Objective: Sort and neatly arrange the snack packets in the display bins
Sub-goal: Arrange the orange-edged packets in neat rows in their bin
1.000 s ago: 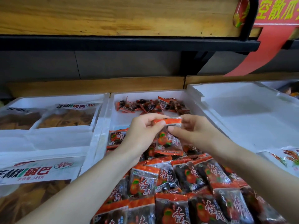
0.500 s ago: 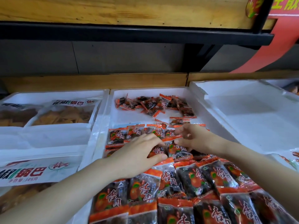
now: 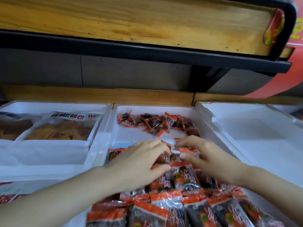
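Touching front-to-back packets [image 3: 186, 177] (orange ends far), left hand [image 3: 141, 163] and right hand [image 3: 206, 154] nearly meet, grip blurred.

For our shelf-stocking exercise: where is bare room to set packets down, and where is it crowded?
Bare: white floor of the middle bin between the loose heap and the overlapping rows; the right bin. Crowded: those rows, under the left hand and right hand.

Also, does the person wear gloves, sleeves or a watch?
No. The left hand and right hand are bare, no gloves. Both forearms are uncovered to the frame edge: no sleeve, watch or bracelet shows. Blur hides any rings.
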`<state>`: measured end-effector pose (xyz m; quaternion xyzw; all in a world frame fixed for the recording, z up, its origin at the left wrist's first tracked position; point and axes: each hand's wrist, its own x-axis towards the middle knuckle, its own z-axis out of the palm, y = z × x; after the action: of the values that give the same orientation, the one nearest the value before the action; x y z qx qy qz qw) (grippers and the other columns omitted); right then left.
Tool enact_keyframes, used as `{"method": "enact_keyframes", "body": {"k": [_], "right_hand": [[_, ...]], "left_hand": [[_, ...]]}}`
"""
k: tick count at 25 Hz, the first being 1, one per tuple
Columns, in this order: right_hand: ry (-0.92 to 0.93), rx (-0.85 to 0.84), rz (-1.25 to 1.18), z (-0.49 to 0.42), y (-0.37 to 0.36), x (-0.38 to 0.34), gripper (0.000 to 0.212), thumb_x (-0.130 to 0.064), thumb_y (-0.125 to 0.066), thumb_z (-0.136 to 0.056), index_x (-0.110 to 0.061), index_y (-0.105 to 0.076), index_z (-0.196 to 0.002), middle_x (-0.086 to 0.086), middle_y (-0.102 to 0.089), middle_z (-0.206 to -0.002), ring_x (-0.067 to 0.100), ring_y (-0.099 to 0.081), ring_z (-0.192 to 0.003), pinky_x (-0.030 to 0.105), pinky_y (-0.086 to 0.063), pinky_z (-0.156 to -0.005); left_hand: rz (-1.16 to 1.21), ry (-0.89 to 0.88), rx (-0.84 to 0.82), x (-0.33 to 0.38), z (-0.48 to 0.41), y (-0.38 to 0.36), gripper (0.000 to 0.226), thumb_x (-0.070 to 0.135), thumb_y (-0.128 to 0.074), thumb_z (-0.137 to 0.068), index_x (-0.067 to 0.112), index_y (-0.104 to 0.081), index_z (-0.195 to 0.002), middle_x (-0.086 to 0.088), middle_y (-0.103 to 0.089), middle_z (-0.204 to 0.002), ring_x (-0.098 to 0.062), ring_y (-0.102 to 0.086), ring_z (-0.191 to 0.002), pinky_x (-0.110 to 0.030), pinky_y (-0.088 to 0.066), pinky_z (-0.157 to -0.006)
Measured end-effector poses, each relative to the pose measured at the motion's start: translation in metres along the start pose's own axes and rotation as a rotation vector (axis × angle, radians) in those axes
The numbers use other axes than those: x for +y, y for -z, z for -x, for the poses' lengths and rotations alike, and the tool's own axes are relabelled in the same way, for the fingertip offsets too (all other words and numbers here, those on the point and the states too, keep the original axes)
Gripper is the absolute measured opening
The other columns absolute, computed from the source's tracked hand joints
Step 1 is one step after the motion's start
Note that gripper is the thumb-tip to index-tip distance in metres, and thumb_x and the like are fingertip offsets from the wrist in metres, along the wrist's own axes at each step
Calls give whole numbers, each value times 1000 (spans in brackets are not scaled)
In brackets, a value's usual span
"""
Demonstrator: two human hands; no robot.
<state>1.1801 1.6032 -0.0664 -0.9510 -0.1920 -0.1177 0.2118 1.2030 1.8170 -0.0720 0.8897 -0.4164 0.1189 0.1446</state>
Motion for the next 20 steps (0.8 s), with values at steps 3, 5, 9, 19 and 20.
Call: {"method": "enact_keyframes", "body": {"k": [3, 5, 9, 19, 20], "right_hand": [[-53, 135, 51, -47, 12, 26, 42, -32, -55, -92, -23, -46, -131, -14, -48, -123, -4, -45, -107, 7, -31, -86], [-108, 151, 144, -84, 10, 52, 49, -30, -56, -91, -16, -39, -136, -3, -49, -131, 9, -48, -115, 15, -34, -91], [-276, 104, 129, -146, -7, 89, 63, -31, -56, -92, -14, -26, -144, 6, -33, -149, 24, -39, -132, 32, -31, -107], [-261, 146, 254, -197, -36, 108, 27, -26, -55, -92, -12, -51, -115, 10, -62, -108, 27, -59, -95, 32, -47, -77], [-256, 134, 263, -197, -35, 106, 25, -28, -55, -92, -13, -52, -112, 9, -62, -107, 26, -59, -94, 31, -45, -75]], "left_hand": [[44, 80, 100, -35, -44, 10, 32, 44, -46, -96, 31, -46, -124, 16, -43, -131, -3, -38, -123, -28, -32, -106], [18, 169, 100, -66, -81, 6, 36, 41, -49, -96, 26, -47, -128, 8, -44, -135, -12, -42, -124, -35, -36, -105], [-21, 292, 0, -118, -144, -18, 41, 39, -48, -97, 20, -44, -134, 0, -44, -140, -21, -45, -124, -37, -38, -102], [-78, 391, -4, -161, -206, -67, 65, 35, -65, -89, 14, -37, -143, -9, -36, -142, -32, -39, -130, -41, -33, -105], [-43, 408, -4, -160, -207, -67, 72, 31, -71, -84, 12, -36, -144, -11, -34, -142, -32, -40, -129, -41, -35, -106]]}}
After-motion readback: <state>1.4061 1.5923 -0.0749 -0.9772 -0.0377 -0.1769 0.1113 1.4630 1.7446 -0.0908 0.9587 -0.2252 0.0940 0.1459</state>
